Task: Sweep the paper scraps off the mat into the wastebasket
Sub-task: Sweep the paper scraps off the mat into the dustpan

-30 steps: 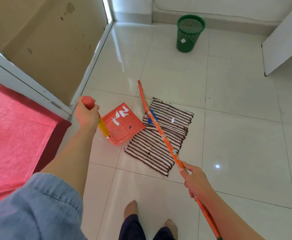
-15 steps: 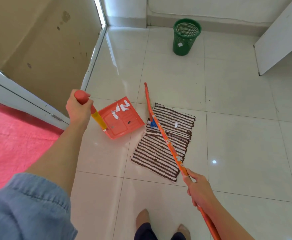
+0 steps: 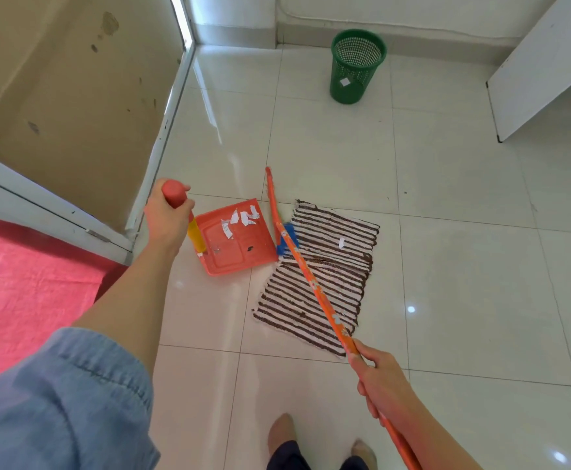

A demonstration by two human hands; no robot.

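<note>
The left hand (image 3: 166,217) has its grip wrapped around the red top of the dustpan handle (image 3: 175,195), which runs down through a yellow section into the orange dustpan (image 3: 240,247). The pan rests on the tiled floor (image 3: 447,266), just beside the left edge of the striped mat (image 3: 318,279). Several white paper scraps (image 3: 240,220) lie in the pan, bunched toward its far edge. One more paper scrap (image 3: 341,243) sits on the far half of the mat — alone among the brown and white stripes.

The right hand (image 3: 384,378) has its grip closed around the orange broom handle (image 3: 314,286), which slants up and to the left across the mat. The blue broom head (image 3: 287,239) sits at the mat's left edge, touching or almost touching the pan's open side.

The green mesh wastebasket (image 3: 357,67) stands upright near the far wall, well apart from the mat, with a small white tag on its side. A red cloth (image 3: 30,283) covers the floor at left, and a blue denim sleeve (image 3: 60,401) is rolled above the left forearm. Bare toes show at the bottom edge.
</note>
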